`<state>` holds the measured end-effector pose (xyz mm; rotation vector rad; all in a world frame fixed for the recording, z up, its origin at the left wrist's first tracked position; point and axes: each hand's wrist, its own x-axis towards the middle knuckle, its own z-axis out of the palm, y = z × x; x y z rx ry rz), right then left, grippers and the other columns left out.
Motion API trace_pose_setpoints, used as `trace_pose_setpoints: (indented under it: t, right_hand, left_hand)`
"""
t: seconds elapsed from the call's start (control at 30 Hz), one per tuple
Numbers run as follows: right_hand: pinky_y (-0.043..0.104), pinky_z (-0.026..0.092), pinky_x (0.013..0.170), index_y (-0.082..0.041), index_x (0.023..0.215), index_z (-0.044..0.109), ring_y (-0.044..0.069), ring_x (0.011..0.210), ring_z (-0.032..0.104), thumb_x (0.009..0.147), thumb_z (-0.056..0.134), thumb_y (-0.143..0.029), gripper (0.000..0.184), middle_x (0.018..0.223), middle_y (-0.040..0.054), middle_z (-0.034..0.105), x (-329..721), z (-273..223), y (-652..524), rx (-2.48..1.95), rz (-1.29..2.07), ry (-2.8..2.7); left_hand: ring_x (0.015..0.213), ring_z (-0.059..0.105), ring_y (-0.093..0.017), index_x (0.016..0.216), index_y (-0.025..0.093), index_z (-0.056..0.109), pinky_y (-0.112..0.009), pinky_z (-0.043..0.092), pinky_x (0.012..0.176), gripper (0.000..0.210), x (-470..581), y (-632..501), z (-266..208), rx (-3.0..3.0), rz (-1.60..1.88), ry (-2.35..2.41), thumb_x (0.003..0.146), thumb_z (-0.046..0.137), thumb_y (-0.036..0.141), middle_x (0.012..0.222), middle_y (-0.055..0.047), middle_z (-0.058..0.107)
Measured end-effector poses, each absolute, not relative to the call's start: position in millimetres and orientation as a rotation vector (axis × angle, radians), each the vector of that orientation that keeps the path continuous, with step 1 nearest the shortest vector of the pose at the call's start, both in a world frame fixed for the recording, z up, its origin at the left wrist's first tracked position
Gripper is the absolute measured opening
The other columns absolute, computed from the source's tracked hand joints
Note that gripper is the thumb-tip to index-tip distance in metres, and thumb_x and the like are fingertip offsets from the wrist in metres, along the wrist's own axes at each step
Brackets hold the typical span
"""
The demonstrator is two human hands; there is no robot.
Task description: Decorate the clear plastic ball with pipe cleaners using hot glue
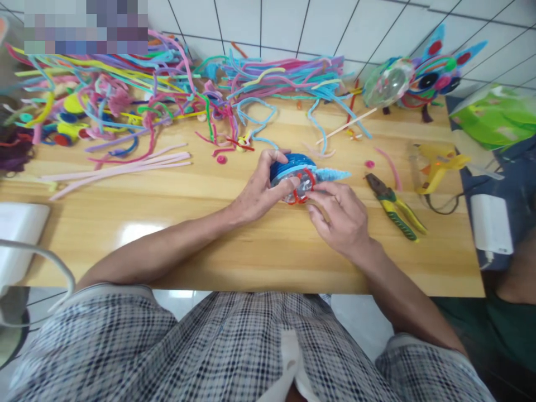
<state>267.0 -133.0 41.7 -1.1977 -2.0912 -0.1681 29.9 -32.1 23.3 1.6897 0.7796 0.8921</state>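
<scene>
My left hand (263, 187) is wrapped round a craft piece made of a clear plastic shell and blue pipe cleaners (295, 162), its thumb pressed across the clear part. A pointed light-blue ear (334, 174) sticks out from the right side of the piece. Against the clear face, a red pipe cleaner (310, 177) is bent into a curve. My right hand (341, 215) has its fingertips drawn together at the red curve's right edge; the exact grip is partly hidden. Pliers with yellow-green handles (396, 209) lie to the right of that hand.
Heaps of coloured pipe cleaners (285, 75) line the back, with pale pink stems (138, 166) at left. A yellow glue gun (438, 164) and a finished colourful animal figure (435, 81) are at right. A white power bank-like box (491, 223) sits beyond the table's right edge.
</scene>
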Motion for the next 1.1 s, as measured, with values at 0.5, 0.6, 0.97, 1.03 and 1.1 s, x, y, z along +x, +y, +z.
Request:
trace_pose_setpoints:
  t: [0.5, 0.6, 0.97, 1.03, 1.1]
  right_hand:
    - [0.053, 0.074, 0.112, -0.038, 0.144, 0.082, 0.032, 0.128, 0.087, 0.104, 0.079, -0.011, 0.048, 0.142, 0.0073, 0.088, 267, 34, -136, -1.207, -0.047, -2.124]
    - [0.05, 0.075, 0.11, -0.037, 0.146, 0.08, 0.03, 0.126, 0.088, 0.105, 0.078, -0.011, 0.049, 0.139, 0.0068, 0.09, 266, 35, -136, -1.145, -0.089, -2.112]
    - [0.06, 0.072, 0.106, -0.034, 0.119, 0.083, 0.034, 0.113, 0.086, 0.119, 0.062, -0.046, 0.023, 0.111, 0.0094, 0.089, 309, 57, -143, -1.531, -0.243, -1.708]
    - [0.064, 0.07, 0.109, -0.036, 0.117, 0.082, 0.037, 0.115, 0.085, 0.118, 0.062, -0.052, 0.026, 0.112, 0.0106, 0.088, 308, 57, -144, -1.589, -0.142, -1.701]
    - [0.065, 0.07, 0.111, -0.037, 0.117, 0.083, 0.037, 0.114, 0.086, 0.116, 0.066, -0.054, 0.024, 0.113, 0.01, 0.089, 301, 56, -143, -1.573, -0.057, -1.787]
  left_hand:
    - [0.159, 0.065, -0.031, 0.143, 0.028, 0.049, -0.049, 0.057, 0.135, 0.048, 27, -31, 23, 1.708, 0.905, 0.845, 0.107, 0.073, 0.049, 0.167, -0.016, 0.064]
    - [0.154, 0.068, -0.031, 0.155, 0.027, 0.053, -0.046, 0.06, 0.131, 0.057, 26, -27, 24, 1.751, 0.841, 0.842, 0.108, 0.071, 0.052, 0.164, -0.014, 0.067]
    - [0.147, 0.072, -0.031, 0.155, 0.03, 0.054, -0.047, 0.062, 0.128, 0.057, 30, -33, 13, 1.75, 0.904, 0.74, 0.107, 0.076, 0.052, 0.161, -0.014, 0.07]
    - [0.152, 0.069, -0.032, 0.156, 0.029, 0.053, -0.049, 0.059, 0.133, 0.058, 31, -33, 12, 1.777, 0.911, 0.724, 0.107, 0.075, 0.051, 0.164, -0.015, 0.068]
    - [0.154, 0.068, -0.031, 0.156, 0.028, 0.053, -0.048, 0.057, 0.135, 0.059, 31, -34, 12, 1.804, 0.908, 0.724, 0.106, 0.075, 0.05, 0.164, -0.016, 0.067]
